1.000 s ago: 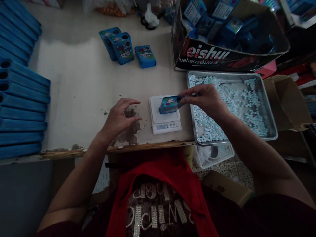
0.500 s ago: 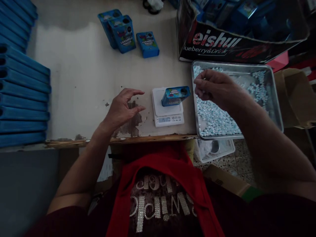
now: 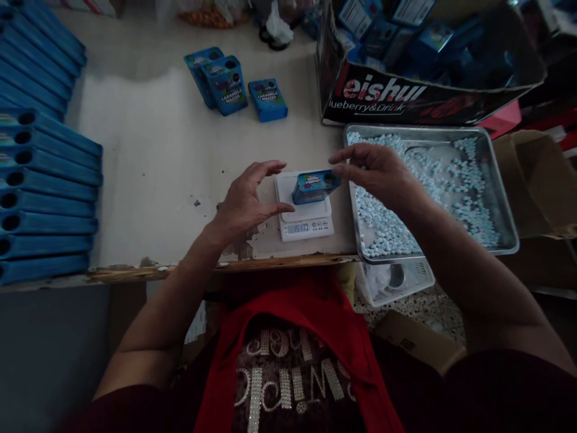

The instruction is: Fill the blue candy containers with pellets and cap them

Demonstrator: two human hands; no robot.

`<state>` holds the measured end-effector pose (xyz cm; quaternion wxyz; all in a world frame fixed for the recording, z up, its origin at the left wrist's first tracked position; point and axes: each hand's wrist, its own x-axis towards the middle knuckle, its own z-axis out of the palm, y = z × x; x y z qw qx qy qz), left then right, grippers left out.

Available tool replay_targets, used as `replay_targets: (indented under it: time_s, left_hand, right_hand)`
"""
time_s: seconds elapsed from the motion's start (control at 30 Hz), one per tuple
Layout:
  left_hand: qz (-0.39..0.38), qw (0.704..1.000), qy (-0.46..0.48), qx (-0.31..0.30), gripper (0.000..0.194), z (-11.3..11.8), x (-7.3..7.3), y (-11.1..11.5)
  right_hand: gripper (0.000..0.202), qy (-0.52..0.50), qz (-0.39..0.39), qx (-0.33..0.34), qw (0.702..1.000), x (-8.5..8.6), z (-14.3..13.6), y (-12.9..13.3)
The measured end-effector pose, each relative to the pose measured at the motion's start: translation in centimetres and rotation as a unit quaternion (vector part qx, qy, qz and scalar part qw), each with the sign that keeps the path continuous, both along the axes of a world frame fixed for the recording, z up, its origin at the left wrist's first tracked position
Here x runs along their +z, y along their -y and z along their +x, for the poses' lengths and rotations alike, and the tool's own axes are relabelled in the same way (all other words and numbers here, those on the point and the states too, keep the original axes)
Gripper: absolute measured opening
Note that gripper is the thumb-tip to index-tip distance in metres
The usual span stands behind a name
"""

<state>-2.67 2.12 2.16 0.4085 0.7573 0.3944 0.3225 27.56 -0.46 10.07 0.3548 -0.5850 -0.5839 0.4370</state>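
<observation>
A small blue box (image 3: 312,187) with printed lettering stands on a white digital scale (image 3: 306,228), whose display is lit. My left hand (image 3: 247,198) is open at the scale's left side, thumb and fingers spread apart toward the box. Over the box's right end reaches my right hand (image 3: 372,171), its thumb and fingers curved; whether the fingertips touch the box or hold anything small is hard to see. Right of the scale lies a metal tray (image 3: 507,210) with many small pale blue and white candies (image 3: 387,222).
Three more blue boxes (image 3: 268,99) are farther back. Rows of blue boxes (image 3: 49,180) line the left side. A black carton (image 3: 428,102) full of blue boxes stands behind the tray. An open brown box (image 3: 538,180) is at the right.
My left hand has moved right, up to the scale. My right hand has left its place over the tray and come left to the box. The view has shifted slightly.
</observation>
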Motion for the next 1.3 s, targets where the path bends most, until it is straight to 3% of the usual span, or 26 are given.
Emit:
replay_targets:
  time_s: [0.1,0.2,0.33,0.6,0.77,0.87,0.97,1.07,1.17,1.23,1.3]
  left_hand:
    - [0.009,1.0,-0.012,-0.014,0.083,0.6,0.5,-0.2]
    - [0.011,0.999,-0.029,-0.01,0.079,0.6,0.5,-0.5]
    - [0.008,1.0,-0.027,-0.003,0.074,0.5,0.1,-0.7]
    - [0.0,1.0,-0.021,0.004,0.075,0.0,-0.1,-0.9]
    - [0.005,1.0,-0.02,-0.001,0.078,-0.3,0.2,-1.1]
    - [0.02,1.0,-0.021,-0.012,0.082,0.6,0.0,-1.2]
    - [0.069,0.997,-0.01,-0.03,0.082,3.3,-0.4,-1.3]
    - [0.114,0.989,-0.042,-0.081,0.071,6.8,0.0,-1.7]
    - [0.128,0.973,-0.139,-0.131,0.041,8.1,1.9,-3.0]
    - [0.139,0.965,-0.19,-0.118,0.038,6.3,3.7,-4.9]
    - [0.156,0.961,-0.221,-0.059,0.041,2.3,5.7,-7.9]
  right_hand:
    - [0.009,-0.083,-0.01,-0.071,0.994,0.2,1.4,-0.3]
    - [0.015,-0.158,-0.08,-0.112,0.978,0.1,3.0,-0.5]
    - [0.016,-0.148,-0.108,-0.073,0.98,-0.2,3.3,-0.5]
    - [0.035,-0.011,-0.009,0.026,1.0,0.8,-0.4,-0.7]
    - [0.027,0.028,-0.01,0.026,0.999,0.3,-0.9,-0.6]
    - [0.025,0.034,-0.003,0.03,0.999,0.2,-0.9,-0.3]
    - [0.022,0.024,0.015,0.004,1.0,0.5,-0.3,-0.7]
    - [0.023,-0.051,0.019,-0.044,0.998,0.3,0.8,-3.2]
    - [0.026,-0.089,-0.002,-0.058,0.994,-1.5,1.0,-8.1]
    - [0.026,-0.057,-0.012,-0.046,0.997,-3.3,0.1,-12.1]
    - [0.026,0.017,-0.014,-0.018,1.0,-5.2,-1.6,-16.4]
